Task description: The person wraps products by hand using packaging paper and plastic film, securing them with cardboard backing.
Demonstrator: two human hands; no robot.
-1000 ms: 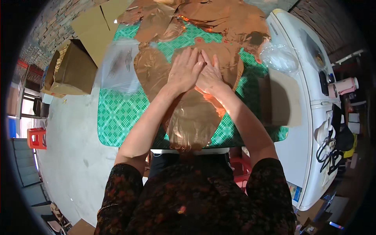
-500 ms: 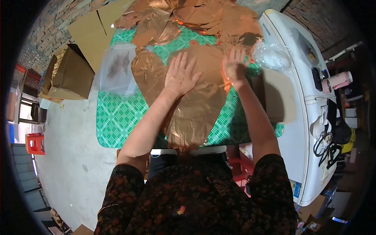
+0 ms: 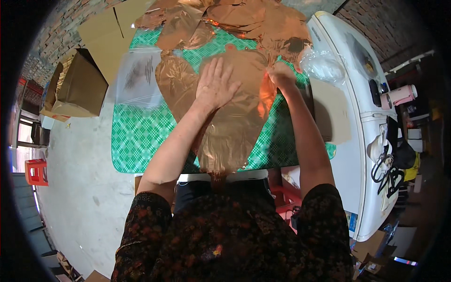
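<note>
A flat, deflated copper-coloured foil balloon [image 3: 235, 127] lies on the green checked tabletop [image 3: 141, 141], its narrow end reaching the near edge. My left hand [image 3: 216, 87] rests on its upper middle with the fingers stretched out. At the balloon's right edge, my right hand [image 3: 283, 76] is closed with the fingertips on the foil, which is lifted and creased below them. The exact grip is partly hidden. More crumpled copper foil pieces [image 3: 277, 21] are heaped at the far end of the table.
Clear plastic packaging [image 3: 138, 80] lies on the table's left side. A clear plastic bundle [image 3: 322, 66] sits at the far right, above a cardboard piece [image 3: 329, 110]. A white fridge [image 3: 347, 155] lies along the right. On the left are a cardboard box [image 3: 82, 87] and a red stool [image 3: 36, 172].
My right hand has gone from lying spread on the foil to closing at its right edge, lifting that edge slightly. My left hand stays flat in place.
</note>
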